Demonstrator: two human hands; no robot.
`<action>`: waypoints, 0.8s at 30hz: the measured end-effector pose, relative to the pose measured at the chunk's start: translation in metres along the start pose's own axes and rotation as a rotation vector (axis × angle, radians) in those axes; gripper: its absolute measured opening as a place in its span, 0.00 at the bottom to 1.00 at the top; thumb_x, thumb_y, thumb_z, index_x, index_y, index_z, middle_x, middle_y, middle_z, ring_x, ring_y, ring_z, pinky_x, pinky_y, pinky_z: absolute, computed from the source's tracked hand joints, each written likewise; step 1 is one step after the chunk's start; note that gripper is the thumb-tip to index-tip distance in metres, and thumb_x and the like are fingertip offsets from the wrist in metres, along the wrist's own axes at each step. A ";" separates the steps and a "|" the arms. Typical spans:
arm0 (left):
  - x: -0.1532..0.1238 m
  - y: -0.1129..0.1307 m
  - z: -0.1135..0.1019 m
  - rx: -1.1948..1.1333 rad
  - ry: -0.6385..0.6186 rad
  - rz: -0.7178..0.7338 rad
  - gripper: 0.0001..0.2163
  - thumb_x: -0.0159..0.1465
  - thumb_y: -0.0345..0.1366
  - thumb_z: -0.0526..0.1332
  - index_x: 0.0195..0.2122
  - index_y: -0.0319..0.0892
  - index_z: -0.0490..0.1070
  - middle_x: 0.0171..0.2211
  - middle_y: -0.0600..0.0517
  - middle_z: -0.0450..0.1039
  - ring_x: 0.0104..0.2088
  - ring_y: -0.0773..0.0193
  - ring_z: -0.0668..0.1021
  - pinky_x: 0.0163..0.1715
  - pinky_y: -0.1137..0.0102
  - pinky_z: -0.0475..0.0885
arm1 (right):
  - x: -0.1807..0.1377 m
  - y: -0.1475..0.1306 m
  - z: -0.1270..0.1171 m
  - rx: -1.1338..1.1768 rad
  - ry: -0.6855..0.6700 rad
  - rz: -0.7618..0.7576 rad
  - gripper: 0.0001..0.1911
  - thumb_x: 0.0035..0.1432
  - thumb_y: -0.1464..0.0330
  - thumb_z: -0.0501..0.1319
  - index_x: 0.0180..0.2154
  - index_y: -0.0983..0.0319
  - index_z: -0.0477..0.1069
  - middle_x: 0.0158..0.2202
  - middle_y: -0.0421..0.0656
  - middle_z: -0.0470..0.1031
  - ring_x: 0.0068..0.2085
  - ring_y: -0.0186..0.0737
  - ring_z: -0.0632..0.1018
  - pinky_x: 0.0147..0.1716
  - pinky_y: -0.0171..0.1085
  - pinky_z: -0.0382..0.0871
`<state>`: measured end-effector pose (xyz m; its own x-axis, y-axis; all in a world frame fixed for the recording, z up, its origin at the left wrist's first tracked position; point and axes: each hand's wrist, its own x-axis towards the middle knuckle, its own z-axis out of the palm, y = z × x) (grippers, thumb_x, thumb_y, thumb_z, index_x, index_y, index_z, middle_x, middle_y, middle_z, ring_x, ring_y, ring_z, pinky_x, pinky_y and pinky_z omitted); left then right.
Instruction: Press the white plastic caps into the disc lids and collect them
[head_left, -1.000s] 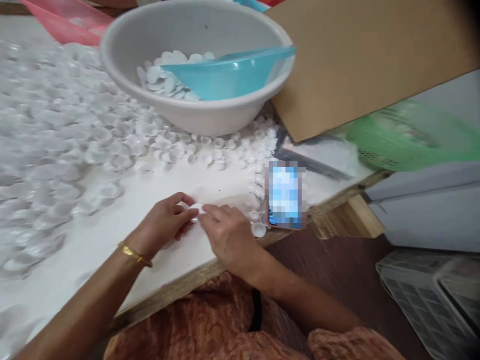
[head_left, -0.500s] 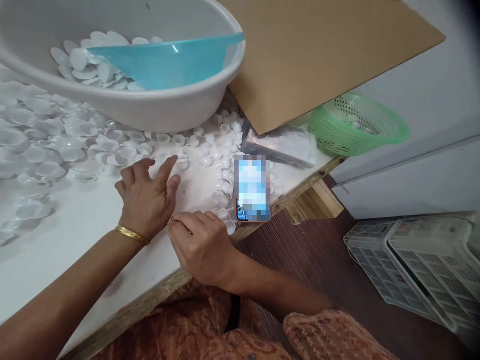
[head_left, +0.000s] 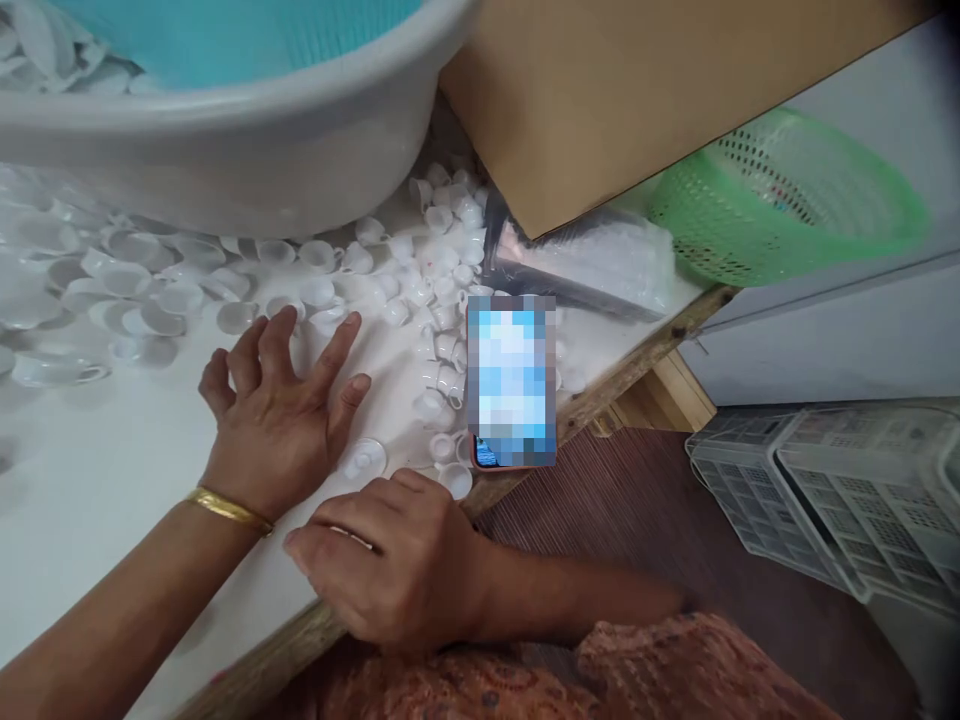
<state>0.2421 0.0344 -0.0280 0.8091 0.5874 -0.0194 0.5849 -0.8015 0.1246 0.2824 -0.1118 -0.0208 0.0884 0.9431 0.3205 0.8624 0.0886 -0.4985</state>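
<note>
White plastic saucers (head_left: pixel 150 320) lie just past my left hand (head_left: pixel 274 420), fingers spread, holding nothing; my right hand (head_left: pixel 390 565) rests curled, its contents hidden.

The table (head_left: pixel 112 470) is white, and the little cups (head_left: pixel 439 270) and saucers (head_left: pixel 142 320) scattered beside the pale grey basin (head_left: pixel 247 150) are white too, while the scoop (head_left: pixel 225 30) inside that basin is translucent turquoise. Right of the basin lie plain brown cardboard (head_left: pixel 637 90) and a bright green basket (head_left: pixel 787 200) with a pattern of small perforations; below the basket stand white crates (head_left: pixel 847 500) with a lattice grid. A gold bangle (head_left: pixel 225 507) circles the left wrist, and the garment (head_left: pixel 600 680) is rust-orange with a faint swirling print.
</note>
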 end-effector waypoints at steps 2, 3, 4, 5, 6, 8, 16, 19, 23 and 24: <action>0.002 -0.001 0.000 -0.013 -0.020 -0.009 0.23 0.65 0.46 0.43 0.62 0.54 0.47 0.63 0.44 0.40 0.61 0.44 0.48 0.55 0.45 0.47 | 0.000 0.000 0.001 0.016 0.014 -0.028 0.11 0.61 0.70 0.49 0.41 0.60 0.68 0.39 0.40 0.73 0.34 0.33 0.71 0.28 0.38 0.61; 0.002 -0.001 0.000 -0.019 -0.034 -0.013 0.23 0.65 0.46 0.43 0.62 0.54 0.47 0.63 0.44 0.40 0.61 0.43 0.48 0.55 0.45 0.47 | 0.000 0.000 0.001 0.022 0.020 -0.038 0.11 0.61 0.70 0.49 0.41 0.60 0.68 0.39 0.40 0.74 0.33 0.33 0.71 0.28 0.38 0.60; 0.003 -0.001 -0.001 -0.027 -0.038 -0.020 0.23 0.65 0.46 0.43 0.62 0.54 0.48 0.63 0.44 0.40 0.61 0.42 0.48 0.54 0.45 0.48 | 0.001 0.000 0.001 0.026 0.026 -0.046 0.11 0.61 0.70 0.49 0.41 0.60 0.68 0.39 0.39 0.74 0.32 0.33 0.71 0.28 0.38 0.60; 0.003 -0.001 -0.001 -0.036 -0.032 -0.026 0.23 0.65 0.46 0.43 0.62 0.54 0.48 0.63 0.44 0.40 0.61 0.42 0.48 0.54 0.45 0.49 | 0.001 -0.001 0.002 0.028 0.030 -0.049 0.11 0.61 0.70 0.49 0.41 0.61 0.68 0.38 0.39 0.74 0.32 0.33 0.71 0.28 0.38 0.60; 0.003 0.000 -0.002 -0.046 -0.018 -0.028 0.23 0.65 0.46 0.44 0.62 0.54 0.48 0.63 0.44 0.40 0.62 0.42 0.48 0.54 0.45 0.49 | 0.001 -0.001 0.002 0.028 0.034 -0.048 0.11 0.61 0.70 0.49 0.41 0.61 0.68 0.38 0.39 0.74 0.33 0.33 0.71 0.28 0.38 0.60; 0.002 0.001 -0.003 -0.059 0.036 -0.026 0.23 0.65 0.46 0.45 0.62 0.54 0.49 0.64 0.45 0.39 0.62 0.42 0.48 0.55 0.46 0.47 | 0.002 0.000 0.003 0.022 0.030 -0.048 0.12 0.62 0.69 0.49 0.42 0.61 0.68 0.38 0.40 0.74 0.34 0.34 0.72 0.30 0.38 0.61; -0.038 -0.007 -0.005 -0.063 0.043 -0.067 0.23 0.66 0.46 0.42 0.62 0.54 0.48 0.63 0.43 0.43 0.62 0.44 0.49 0.56 0.45 0.46 | -0.032 0.002 -0.011 -0.001 0.200 0.086 0.08 0.59 0.72 0.55 0.40 0.63 0.70 0.35 0.44 0.75 0.37 0.38 0.73 0.38 0.39 0.64; -0.059 -0.023 -0.007 -0.077 0.026 -0.137 0.23 0.66 0.46 0.40 0.62 0.54 0.48 0.63 0.42 0.44 0.62 0.45 0.50 0.55 0.44 0.47 | -0.047 0.002 -0.019 0.004 0.242 0.181 0.08 0.59 0.75 0.55 0.39 0.64 0.70 0.35 0.45 0.74 0.38 0.39 0.73 0.40 0.39 0.66; -0.079 -0.034 -0.013 -0.064 0.092 -0.168 0.22 0.66 0.45 0.40 0.62 0.55 0.48 0.60 0.43 0.48 0.61 0.46 0.52 0.56 0.45 0.48 | -0.041 0.001 -0.024 -0.036 0.196 0.208 0.08 0.59 0.74 0.55 0.39 0.65 0.71 0.37 0.46 0.73 0.40 0.40 0.72 0.42 0.40 0.67; -0.082 -0.035 -0.014 -0.028 0.121 -0.134 0.22 0.66 0.44 0.41 0.62 0.55 0.50 0.60 0.43 0.48 0.61 0.46 0.52 0.56 0.46 0.47 | -0.034 0.000 -0.024 -0.055 0.166 0.208 0.08 0.60 0.74 0.55 0.40 0.65 0.71 0.38 0.47 0.73 0.41 0.40 0.72 0.42 0.40 0.67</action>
<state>0.1550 0.0159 -0.0169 0.7099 0.6995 0.0818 0.6839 -0.7125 0.1570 0.2909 -0.1519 -0.0127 0.3429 0.8733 0.3462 0.8425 -0.1229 -0.5245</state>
